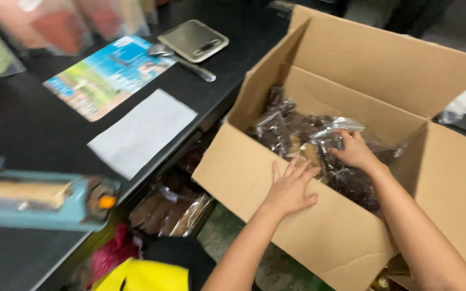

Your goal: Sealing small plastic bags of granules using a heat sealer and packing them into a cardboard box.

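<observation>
A large open cardboard box [346, 237] stands to the right of a black table. Inside it lies a clear plastic bag [303, 129] full of dark brown pieces. My left hand [289, 186] rests flat on the box's near rim, fingers spread and reaching over the edge toward the bag. My right hand [354, 151] is down inside the box, fingers curled on the clear plastic of the bag.
The black table [22, 124] holds a white sheet [141, 132], a colourful printed sheet [109, 75], a metal scoop [182, 59], a flat kitchen scale [192, 39] and a teal heat sealer [39, 199]. More clear bags of brown goods [171, 207] sit under the table edge.
</observation>
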